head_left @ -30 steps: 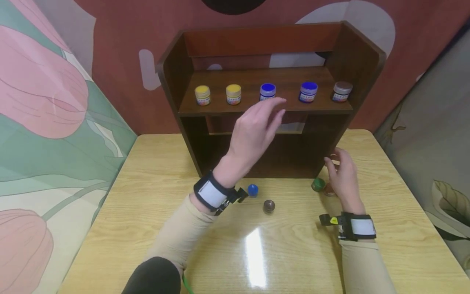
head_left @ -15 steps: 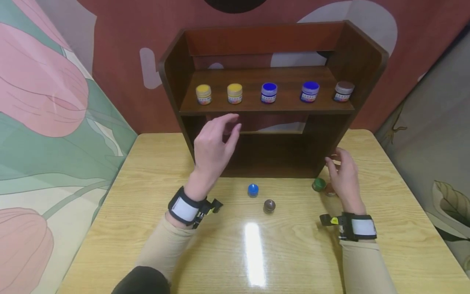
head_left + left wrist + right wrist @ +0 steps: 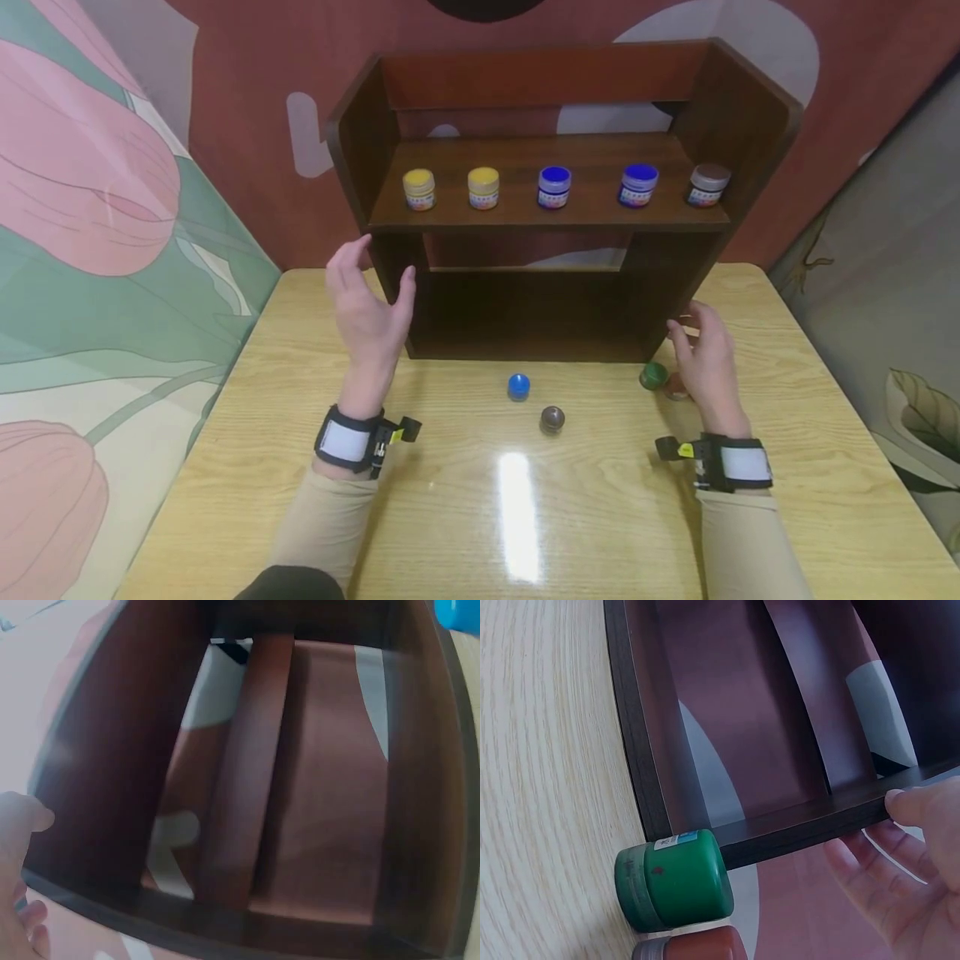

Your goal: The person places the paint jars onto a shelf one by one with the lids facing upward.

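Observation:
A dark brown two-tier wooden shelf (image 3: pixel 517 150) stands upright on the table. My left hand (image 3: pixel 367 312) is at its left side panel, thumb and fingers spread wide. In the left wrist view, the left thumb (image 3: pixel 37 816) overlaps the panel near its front edge, the other fingers on the outer side. My right hand (image 3: pixel 708 358) grips the right side panel, thumb on the front edge and fingers along the outside in the right wrist view. Close below it are a green paint jar (image 3: pixel 682 881) and a reddish-brown jar (image 3: pixel 705 945).
Along the upper board stand two yellow paint jars (image 3: pixel 483 188), two blue jars (image 3: pixel 554 187) and a brown-lidded jar (image 3: pixel 707 185). A light blue jar (image 3: pixel 519 387) and a dark brown jar (image 3: pixel 552 419) stand on the table (image 3: pixel 450 517) before the shelf. Patterned cloth hangs behind.
My left hand has moved left from before the middle blue jar to the shelf's left side, its fingers spreading. The right hand stays in place.

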Tool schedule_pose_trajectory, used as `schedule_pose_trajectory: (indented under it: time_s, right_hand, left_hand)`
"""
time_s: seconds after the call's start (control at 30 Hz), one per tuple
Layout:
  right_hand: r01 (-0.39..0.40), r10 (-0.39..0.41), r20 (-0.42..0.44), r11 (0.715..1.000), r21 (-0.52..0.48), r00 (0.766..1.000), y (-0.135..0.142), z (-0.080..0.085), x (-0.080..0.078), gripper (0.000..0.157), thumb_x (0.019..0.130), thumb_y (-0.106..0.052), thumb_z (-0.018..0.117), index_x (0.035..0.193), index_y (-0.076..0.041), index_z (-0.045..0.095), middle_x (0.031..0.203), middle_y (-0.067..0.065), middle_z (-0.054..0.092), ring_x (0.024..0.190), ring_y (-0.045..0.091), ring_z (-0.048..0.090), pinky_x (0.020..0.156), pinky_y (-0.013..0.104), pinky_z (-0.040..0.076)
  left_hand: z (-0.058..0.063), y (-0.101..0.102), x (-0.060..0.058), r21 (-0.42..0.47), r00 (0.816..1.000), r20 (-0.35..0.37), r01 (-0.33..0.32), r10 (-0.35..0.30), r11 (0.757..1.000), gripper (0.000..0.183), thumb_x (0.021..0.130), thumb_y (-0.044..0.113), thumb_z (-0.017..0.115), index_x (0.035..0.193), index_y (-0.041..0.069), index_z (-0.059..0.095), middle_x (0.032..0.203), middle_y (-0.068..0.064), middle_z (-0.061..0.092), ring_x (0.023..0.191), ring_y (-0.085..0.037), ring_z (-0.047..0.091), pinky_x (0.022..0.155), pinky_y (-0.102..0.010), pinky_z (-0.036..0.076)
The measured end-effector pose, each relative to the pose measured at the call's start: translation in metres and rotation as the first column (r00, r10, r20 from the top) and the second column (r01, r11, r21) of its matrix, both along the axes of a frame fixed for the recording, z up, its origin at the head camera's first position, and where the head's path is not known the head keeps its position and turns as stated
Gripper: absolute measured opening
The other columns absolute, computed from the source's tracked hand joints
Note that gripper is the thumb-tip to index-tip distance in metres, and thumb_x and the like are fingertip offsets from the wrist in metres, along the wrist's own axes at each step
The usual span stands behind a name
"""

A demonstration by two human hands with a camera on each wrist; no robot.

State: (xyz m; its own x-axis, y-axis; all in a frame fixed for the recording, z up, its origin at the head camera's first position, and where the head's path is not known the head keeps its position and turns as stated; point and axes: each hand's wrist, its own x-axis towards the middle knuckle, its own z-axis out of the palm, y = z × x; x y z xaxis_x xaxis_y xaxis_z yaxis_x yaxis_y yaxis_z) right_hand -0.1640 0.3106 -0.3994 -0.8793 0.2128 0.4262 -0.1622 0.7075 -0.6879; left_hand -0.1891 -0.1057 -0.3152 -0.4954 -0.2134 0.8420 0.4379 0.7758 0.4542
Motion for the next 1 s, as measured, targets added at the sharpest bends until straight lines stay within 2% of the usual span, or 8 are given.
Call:
schedule_pose_trajectory:
  time_s: [0.03, 0.13, 0.27, 0.5, 0.63, 0.8, 0.93, 1.0]
  right_hand:
    - [0.001, -0.001, 0.001, 1.000, -0.001, 1.000, 0.000, 0.000, 0.000, 0.033, 0.101, -0.012, 0.056, 0.130, 0.002, 0.054, 0.124, 0.022, 0.062, 0.111, 0.035, 0.064, 0.088, 0.019, 0.057]
    - [0.003, -0.003, -0.001, 1.000, -0.002, 1.000, 0.000, 0.000, 0.000, 0.033, 0.100, -0.012, 0.056, 0.129, 0.003, 0.054, 0.123, 0.023, 0.062, 0.110, 0.036, 0.064, 0.086, 0.013, 0.054]
    - [0.011, -0.011, 0.003, 1.000, 0.011, 1.000, -0.001, 0.001, 0.001, 0.033, 0.100, -0.011, 0.057, 0.129, 0.004, 0.053, 0.122, 0.023, 0.062, 0.110, 0.036, 0.064, 0.089, 0.040, 0.057]
    - [0.011, -0.010, -0.003, 1.000, 0.006, 1.000, -0.002, 0.001, 0.000, 0.033, 0.100, -0.010, 0.057, 0.128, 0.005, 0.054, 0.122, 0.024, 0.062, 0.109, 0.037, 0.064, 0.088, 0.034, 0.058]
    - [0.006, -0.006, -0.004, 1.000, 0.002, 1.000, -0.003, 0.001, 0.000, 0.034, 0.100, -0.010, 0.056, 0.129, 0.005, 0.053, 0.123, 0.025, 0.061, 0.110, 0.037, 0.063, 0.089, 0.052, 0.054]
    - [0.006, -0.006, 0.003, 1.000, -0.001, 1.000, -0.003, 0.003, 0.001, 0.034, 0.100, -0.010, 0.056, 0.129, 0.006, 0.052, 0.124, 0.025, 0.061, 0.110, 0.038, 0.063, 0.089, 0.056, 0.053]
    - [0.002, -0.002, -0.004, 1.000, 0.004, 1.000, -0.003, 0.004, 0.001, 0.034, 0.100, -0.011, 0.056, 0.128, 0.007, 0.052, 0.123, 0.025, 0.061, 0.109, 0.039, 0.064, 0.087, 0.051, 0.054]
    - [-0.003, 0.003, 0.002, 1.000, 0.006, 1.000, -0.002, 0.004, 0.000, 0.034, 0.100, -0.012, 0.056, 0.128, 0.006, 0.053, 0.123, 0.025, 0.061, 0.109, 0.039, 0.064, 0.087, 0.035, 0.058]
  left_hand:
    - [-0.003, -0.002, -0.001, 0.013, 1.000, 0.016, -0.007, 0.006, 1.000, 0.060, 0.090, 0.029, 0.073, 0.137, 0.003, 0.047, 0.131, -0.019, 0.053, 0.120, -0.030, 0.050, 0.101, -0.038, 0.044]
    - [-0.012, -0.008, -0.004, 0.052, 0.998, 0.062, -0.021, 0.018, 0.998, 0.067, 0.089, 0.032, 0.073, 0.141, 0.002, 0.043, 0.138, -0.018, 0.050, 0.125, -0.029, 0.048, 0.104, -0.038, 0.043]
    - [-0.022, -0.013, -0.008, 0.072, 0.992, 0.124, -0.031, 0.022, 0.997, 0.069, 0.089, 0.033, 0.073, 0.143, 0.002, 0.042, 0.138, -0.019, 0.052, 0.120, -0.032, 0.051, 0.100, -0.041, 0.045]
    - [-0.042, -0.017, -0.011, 0.025, 0.945, 0.327, 0.004, -0.012, 1.000, 0.061, 0.092, 0.027, 0.070, 0.140, -0.003, 0.047, 0.132, -0.022, 0.058, 0.120, -0.036, 0.058, 0.097, -0.047, 0.050]
    - [-0.051, -0.019, -0.010, 0.027, 0.913, 0.407, 0.021, -0.030, 0.999, 0.052, 0.095, 0.024, 0.066, 0.137, -0.003, 0.050, 0.127, -0.023, 0.063, 0.116, -0.038, 0.062, 0.092, -0.049, 0.054]
    - [-0.053, -0.017, -0.013, 0.028, 0.893, 0.447, 0.044, -0.052, 0.999, 0.040, 0.098, 0.021, 0.061, 0.131, -0.001, 0.054, 0.120, -0.022, 0.067, 0.110, -0.039, 0.066, 0.087, -0.052, 0.056]
    - [-0.053, -0.016, -0.014, 0.030, 0.885, 0.462, 0.051, -0.059, 0.998, 0.035, 0.099, 0.017, 0.060, 0.128, -0.002, 0.054, 0.117, -0.024, 0.068, 0.107, -0.041, 0.067, 0.087, -0.053, 0.056]
    - [-0.053, -0.016, -0.015, 0.034, 0.884, 0.464, 0.055, -0.065, 0.998, 0.034, 0.099, 0.015, 0.060, 0.127, -0.004, 0.054, 0.116, -0.025, 0.068, 0.106, -0.042, 0.067, 0.087, -0.054, 0.055]
